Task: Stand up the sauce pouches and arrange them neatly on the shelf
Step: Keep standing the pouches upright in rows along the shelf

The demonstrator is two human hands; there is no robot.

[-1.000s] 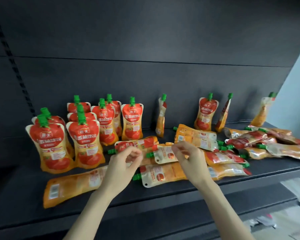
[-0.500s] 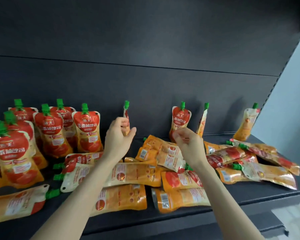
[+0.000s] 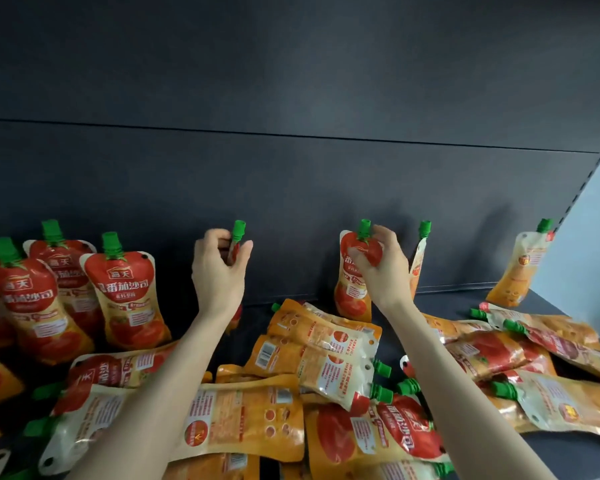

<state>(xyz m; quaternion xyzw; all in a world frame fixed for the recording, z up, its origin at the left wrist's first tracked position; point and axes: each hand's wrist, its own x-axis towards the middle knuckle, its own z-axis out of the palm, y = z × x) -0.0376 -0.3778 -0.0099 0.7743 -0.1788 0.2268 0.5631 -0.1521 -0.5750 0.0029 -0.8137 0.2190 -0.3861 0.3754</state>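
Far left, cluster of upright pouches on the shelf, red fronts out, green caps up: three whole in frame, parts of others cut off by the left edge; next, left hand, grip clenched, fingers and thumb curled round the neck of one edge-on pouch just under its cap, pouch upright near the back panel, cannot tell whether its foot touches the shelf; below and across the front, heap of fallen pouches lying flat and overlapping, some label-back up, some red front up, caps pointing left and right; at least ten, overlap stops a firm count; both forearms reach over this heap; right of centre, right hand, grip grasping the top of one front-facing pouch, fingers curled over its shoulder beside the cap, pouch upright at the back of the shelf; just beside it, one thin pouch standing edge-on, untouched; well apart at far right, one pale pouch, back outward, tilted against the back panel; upright from centre rightward: four in all.
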